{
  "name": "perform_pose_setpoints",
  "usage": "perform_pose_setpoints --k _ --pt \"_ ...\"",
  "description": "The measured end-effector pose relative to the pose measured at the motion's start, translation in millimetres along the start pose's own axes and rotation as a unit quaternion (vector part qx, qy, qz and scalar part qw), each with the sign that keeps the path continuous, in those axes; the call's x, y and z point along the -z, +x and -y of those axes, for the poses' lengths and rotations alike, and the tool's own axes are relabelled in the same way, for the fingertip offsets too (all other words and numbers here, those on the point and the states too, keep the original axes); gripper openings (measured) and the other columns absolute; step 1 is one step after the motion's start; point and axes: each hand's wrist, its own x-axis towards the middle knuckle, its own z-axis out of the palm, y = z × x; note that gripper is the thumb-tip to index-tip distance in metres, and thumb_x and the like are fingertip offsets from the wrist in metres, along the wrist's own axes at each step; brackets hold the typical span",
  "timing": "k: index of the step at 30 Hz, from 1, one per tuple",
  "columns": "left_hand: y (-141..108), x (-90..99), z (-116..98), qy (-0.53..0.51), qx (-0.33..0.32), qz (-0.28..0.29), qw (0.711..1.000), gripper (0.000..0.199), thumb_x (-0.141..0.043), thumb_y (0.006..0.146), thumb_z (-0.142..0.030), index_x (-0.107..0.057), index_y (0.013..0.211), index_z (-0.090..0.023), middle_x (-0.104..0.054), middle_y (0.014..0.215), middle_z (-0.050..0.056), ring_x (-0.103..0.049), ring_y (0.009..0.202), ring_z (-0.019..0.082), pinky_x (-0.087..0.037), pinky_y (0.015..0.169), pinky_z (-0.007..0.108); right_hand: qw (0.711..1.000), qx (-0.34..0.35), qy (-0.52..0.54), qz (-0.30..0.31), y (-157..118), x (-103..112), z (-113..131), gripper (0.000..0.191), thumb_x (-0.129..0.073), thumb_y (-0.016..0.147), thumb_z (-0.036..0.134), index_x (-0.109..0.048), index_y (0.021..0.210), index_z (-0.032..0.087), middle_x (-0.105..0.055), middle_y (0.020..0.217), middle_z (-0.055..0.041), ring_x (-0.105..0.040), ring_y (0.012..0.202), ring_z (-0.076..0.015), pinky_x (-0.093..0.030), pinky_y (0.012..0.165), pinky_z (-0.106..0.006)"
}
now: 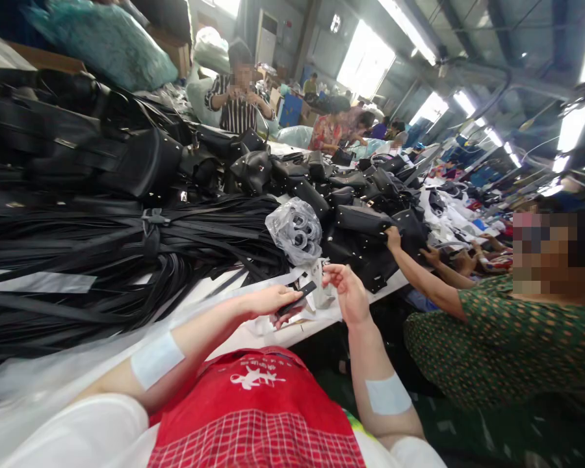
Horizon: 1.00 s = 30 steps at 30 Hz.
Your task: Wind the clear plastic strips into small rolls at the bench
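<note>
As seen around the clear bag of rings [295, 231]: on near side, black strip [307, 291] in pinch of left hand [273, 303], thumb uppermost; nearside right, right hand [351, 298] with fingers curled, cannot tell whether pinching; left, crowding strap bundle [209, 227]; right and beyond, heaped black handbags [363, 220] against co-worker's hand [393, 238].

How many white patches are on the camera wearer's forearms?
2: one white patch on the left forearm, another on the right forearm; any on the undersides would be hidden.
</note>
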Motion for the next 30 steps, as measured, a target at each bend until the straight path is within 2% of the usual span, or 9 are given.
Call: perform_pose_setpoints --k 3,6,8,11,14,18,21,27,30 --pt "-4.4 4.2 4.6 -0.021 0.009 0.065 0.998 0.053 -0.052 0.085 -0.064 -0.065 0.067 -0.016 -0.050 0.040 -0.001 -0.041 0.034 0.012 -0.033 0.040 0.024 0.964 0.092 -0.225 0.106 -2.6 1.2 -9.0 0.044 -0.068 0.080 0.054 -0.068 0.110 0.022 -0.065 0.119 -0.0105 -0.056 0.115 -0.0280 -0.039 0.104 -0.044" --pt "-5.2 9.6 12.0 -0.072 0.025 0.065 0.995 0.054 -0.052 0.085 -0.062 -0.068 0.070 -0.013 -0.044 0.034 -0.002 -0.038 0.032 0.012 -0.037 0.041 0.026 0.933 0.035 -0.231 0.273 -16.2 -13.6 -22.6 0.044 -0.042 0.097 0.052 -0.064 0.120 0.022 -0.065 0.122 -0.0097 -0.058 0.115 -0.0253 -0.040 0.104 -0.044" --pt "-4.3 13.2 18.8 -0.095 0.044 0.042 0.994 0.055 -0.051 0.085 -0.061 -0.068 0.065 -0.012 -0.038 0.031 -0.003 -0.035 0.030 0.011 -0.040 0.043 0.026 0.932 0.017 -0.200 0.301 -27.8 -26.2 -31.0 0.049 -0.027 0.102 0.050 -0.060 0.126 0.022 -0.063 0.127 -0.0089 -0.056 0.118 -0.0239 -0.038 0.106 -0.043" --pt "-1.7 17.3 29.8 -0.118 0.054 -0.010 0.991 0.053 -0.053 0.084 -0.059 -0.062 0.058 -0.013 -0.035 0.032 -0.005 -0.029 0.030 0.008 -0.040 0.044 0.026 0.940 0.016 -0.199 0.277 -40.3 -38.4 -42.8 0.046 -0.034 0.100 0.051 -0.057 0.128 0.022 -0.063 0.125 -0.0086 -0.055 0.118 -0.0246 -0.038 0.105 -0.042" --pt "4.2 18.9 37.1 -0.119 0.036 -0.085 0.989 0.051 -0.051 0.085 -0.058 -0.059 0.061 -0.014 -0.044 0.040 -0.002 -0.034 0.034 0.009 -0.039 0.045 0.025 0.957 -0.022 -0.205 0.205 -43.2 -41.5 -57.9 0.043 -0.043 0.095 0.056 -0.064 0.110 0.021 -0.068 0.096 -0.0070 -0.063 0.091 -0.0233 -0.049 0.086 -0.039" --pt "14.0 14.3 42.7 -0.085 -0.028 -0.220 0.971 0.049 -0.041 0.092 -0.055 -0.064 0.086 -0.012 -0.064 0.071 0.004 -0.052 0.053 0.011 -0.042 0.053 0.022 0.974 -0.137 -0.140 0.117 -41.0 -43.2 -81.6 0.048 -0.044 0.091 0.066 -0.059 0.082 0.021 -0.059 0.062 -0.0013 -0.056 0.049 -0.0155 -0.045 0.050 -0.030" --pt "17.2 6.5 51.7 -0.041 -0.058 -0.274 0.959 0.040 -0.051 0.089 -0.050 -0.063 0.102 -0.014 -0.063 0.078 0.002 -0.054 0.053 0.010 -0.042 0.052 0.022 0.975 -0.185 -0.082 0.091 -41.8 -45.2 -97.5 0.053 -0.038 0.089 0.071 -0.052 0.076 0.022 -0.053 0.053 0.0018 -0.052 0.042 -0.0136 -0.042 0.041 -0.027" --pt "13.9 5.3 77.5 0.005 -0.042 -0.243 0.969 0.059 -0.043 0.085 -0.063 -0.060 0.115 -0.014 -0.062 0.079 0.002 -0.054 0.051 0.011 -0.045 0.051 0.024 0.973 -0.171 -0.077 0.137 -50.5 -35.9 -117.9 0.050 -0.039 0.092 0.066 -0.054 0.080 0.020 -0.057 0.063 0.0005 -0.055 0.053 -0.0138 -0.047 0.052 -0.026" --pt "13.1 9.8 83.1 0.040 -0.003 -0.186 0.982 0.058 -0.051 0.079 -0.065 -0.066 0.102 -0.013 -0.064 0.074 0.003 -0.057 0.054 0.014 -0.046 0.052 0.025 0.964 -0.143 -0.130 0.183 -54.9 -33.6 -120.7 0.040 -0.054 0.089 0.057 -0.061 0.082 0.018 -0.062 0.074 -0.0015 -0.059 0.071 -0.0164 -0.049 0.070 -0.028"
